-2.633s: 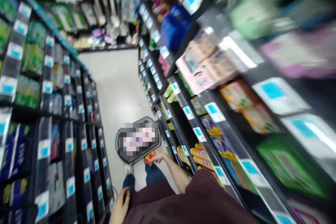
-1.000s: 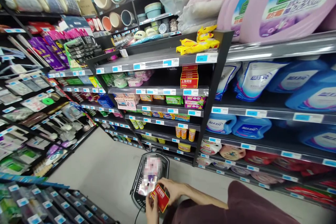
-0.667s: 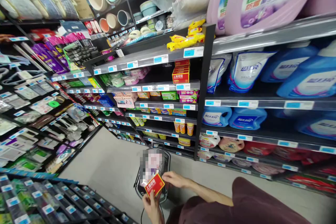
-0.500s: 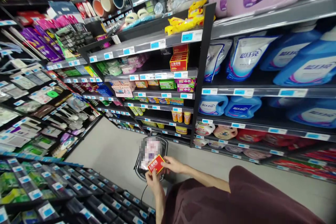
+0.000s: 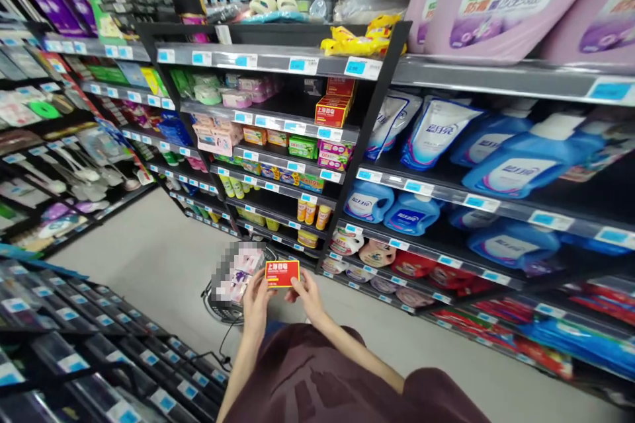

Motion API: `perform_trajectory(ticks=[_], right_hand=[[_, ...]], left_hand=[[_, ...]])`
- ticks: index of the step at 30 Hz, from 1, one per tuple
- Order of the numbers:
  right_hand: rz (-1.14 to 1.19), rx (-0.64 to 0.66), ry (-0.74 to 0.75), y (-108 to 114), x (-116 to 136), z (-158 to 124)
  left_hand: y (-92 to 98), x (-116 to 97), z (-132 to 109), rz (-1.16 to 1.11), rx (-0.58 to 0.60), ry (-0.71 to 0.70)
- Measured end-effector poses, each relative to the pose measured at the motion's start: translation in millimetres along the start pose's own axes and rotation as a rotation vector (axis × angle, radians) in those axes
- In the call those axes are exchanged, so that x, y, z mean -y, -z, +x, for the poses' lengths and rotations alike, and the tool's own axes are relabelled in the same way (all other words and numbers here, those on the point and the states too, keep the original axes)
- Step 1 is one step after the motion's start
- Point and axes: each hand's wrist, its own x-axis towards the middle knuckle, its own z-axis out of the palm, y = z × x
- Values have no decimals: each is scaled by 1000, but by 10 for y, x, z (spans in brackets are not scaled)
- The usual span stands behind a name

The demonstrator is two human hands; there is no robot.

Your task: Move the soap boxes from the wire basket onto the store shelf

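Observation:
A red soap box [image 5: 282,273] with yellow edges and white lettering is held up level in front of me, its printed face toward me. My left hand [image 5: 256,297] grips its left end. My right hand [image 5: 306,294] pinches its lower right corner. Behind my left hand, a black shopping basket [image 5: 223,310] stands on the floor, its contents partly blurred out. Matching red soap boxes [image 5: 331,110] sit stacked on the shelf ahead.
Ahead are shelves of boxed soaps [image 5: 303,146] and orange bottles [image 5: 310,213]. To the right stand blue detergent bottles [image 5: 520,158] and big pink jugs [image 5: 501,6]. A low rack [image 5: 74,344] flanks the left. Grey floor [image 5: 133,238] runs between. A dark cable [image 5: 225,344] hangs beside me.
The soap box has gone from tilted to level, with both hands still on it. My view has turned, so the basket now appears farther left.

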Motion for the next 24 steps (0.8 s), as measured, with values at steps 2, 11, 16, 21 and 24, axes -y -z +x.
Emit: perform_trajectory(ticks=[2,11,16,21,24], right_hand=[[23,16,8,17,9,-97],[61,-90,75,218,-57,-341],[66,-147,125,281,-76,-346],[88,-159,148,288,-67,-333],[87,-157,159,294,-72,-319]], left_hand=[[-33,-24,-26,-54,8,11],[-124,43,-132,-124,114,-18],[-166,19,-155,-83,132,-51],[-139,-32,-135,-44,142,-57],[-116,-51,-123,-35,140,-49]])
